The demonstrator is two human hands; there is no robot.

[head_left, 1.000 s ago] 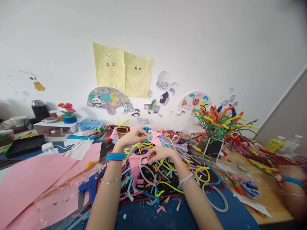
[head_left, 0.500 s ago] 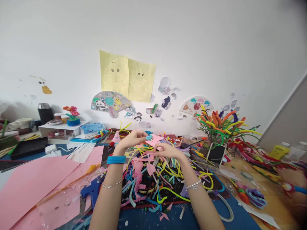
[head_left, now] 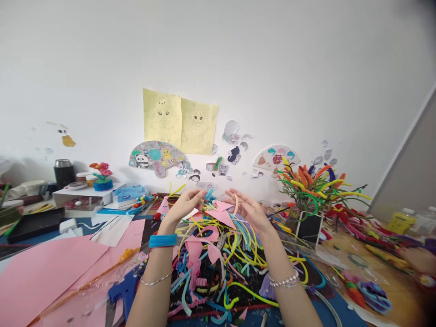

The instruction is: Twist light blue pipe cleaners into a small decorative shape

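Both my hands are raised above a heap of coloured pipe cleaners (head_left: 218,259). My left hand (head_left: 185,205) pinches a small blue pipe-cleaner piece (head_left: 209,196) that sits at the centre of a pink paper pinwheel shape (head_left: 222,212). My right hand (head_left: 248,210) is beside it on the right, fingers spread, with a short pink pipe-cleaner strip (head_left: 235,204) curving at its fingertips. The two hands almost touch over the pinwheel. A blue band and a thin bracelet are on my left wrist, a beaded bracelet on my right.
Pink paper sheets (head_left: 44,272) lie at the left with a blue glue gun (head_left: 124,290). A pot of pipe-cleaner flowers (head_left: 311,190) stands at the right. Boxes, a black flask (head_left: 63,172) and a tray (head_left: 34,222) are far left. Another person's arm (head_left: 420,261) shows at the right edge.
Both hands have lifted off the pile toward the wall. My right hand rose from the pipe cleaners and its fingers spread. The camera tilted upward.
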